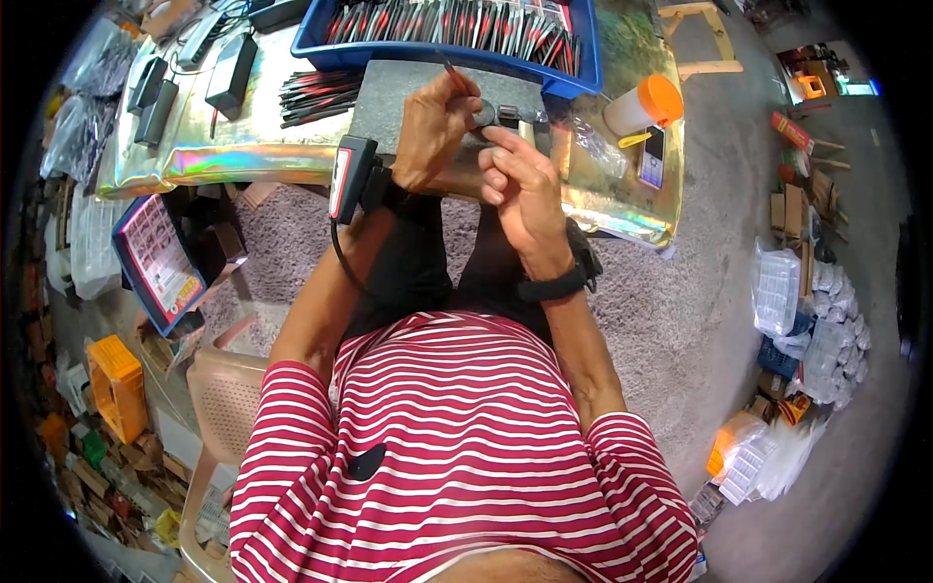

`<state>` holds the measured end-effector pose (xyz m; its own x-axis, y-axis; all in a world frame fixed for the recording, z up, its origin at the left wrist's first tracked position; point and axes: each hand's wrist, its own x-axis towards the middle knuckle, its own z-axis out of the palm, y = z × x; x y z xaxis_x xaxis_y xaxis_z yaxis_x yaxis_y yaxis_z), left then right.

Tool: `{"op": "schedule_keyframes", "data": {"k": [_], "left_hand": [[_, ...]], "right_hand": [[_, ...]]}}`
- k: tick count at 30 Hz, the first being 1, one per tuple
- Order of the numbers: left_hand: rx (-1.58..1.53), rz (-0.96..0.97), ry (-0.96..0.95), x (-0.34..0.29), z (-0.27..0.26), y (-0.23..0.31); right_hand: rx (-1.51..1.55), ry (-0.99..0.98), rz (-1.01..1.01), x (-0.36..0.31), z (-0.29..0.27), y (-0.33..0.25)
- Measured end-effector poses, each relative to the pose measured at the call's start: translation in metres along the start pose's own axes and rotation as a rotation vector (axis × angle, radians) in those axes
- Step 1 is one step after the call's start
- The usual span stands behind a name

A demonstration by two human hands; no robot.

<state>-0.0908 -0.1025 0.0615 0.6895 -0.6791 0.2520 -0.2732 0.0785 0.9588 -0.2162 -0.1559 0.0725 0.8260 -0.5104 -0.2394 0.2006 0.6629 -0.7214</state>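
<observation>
My left hand (435, 134) is closed round a thin dark-and-red stick (451, 70) that points up and away over the grey board (389, 95). Close beside it, my right hand (523, 180) has its lower fingers curled in and its index finger reaching toward the left fingertips. Anything pinched in the right fingertips is too small to make out. A small round grey piece (484, 115) shows between the two hands. Behind the board, a blue tray (316, 53) is packed with similar black-and-red sticks (437, 24). A loose pile of them (316, 97) lies to its left.
An orange-lidded jar (632, 109), a phone (651, 160) and clear plastic wrap (598, 146) lie at the table's right. Dark boxes (231, 73) with cables occupy its left. A beige plastic chair (224, 398) and a blue-edged box (160, 262) stand to my left.
</observation>
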Motion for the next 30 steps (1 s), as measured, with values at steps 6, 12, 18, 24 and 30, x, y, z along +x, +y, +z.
{"op": "schedule_keyframes", "data": {"k": [6, 12, 18, 24, 30], "left_hand": [[-0.109, -0.055, -0.018, 0.003, 0.007, -0.017], [-0.056, -0.073, -0.003, 0.002, 0.006, -0.015], [-0.070, -0.052, -0.016, 0.003, 0.005, -0.019], [-0.030, -0.057, -0.011, 0.003, 0.005, -0.016], [0.002, -0.026, -0.045, 0.004, 0.005, -0.019]], "right_hand": [[-0.065, 0.040, -0.020, -0.025, -0.017, -0.022], [-0.094, 0.108, -0.041, -0.038, -0.039, -0.029], [-0.095, 0.170, -0.072, -0.041, -0.052, -0.023], [-0.141, 0.209, -0.092, -0.039, -0.061, -0.016], [-0.243, 0.232, -0.093, -0.038, -0.065, -0.009]]}}
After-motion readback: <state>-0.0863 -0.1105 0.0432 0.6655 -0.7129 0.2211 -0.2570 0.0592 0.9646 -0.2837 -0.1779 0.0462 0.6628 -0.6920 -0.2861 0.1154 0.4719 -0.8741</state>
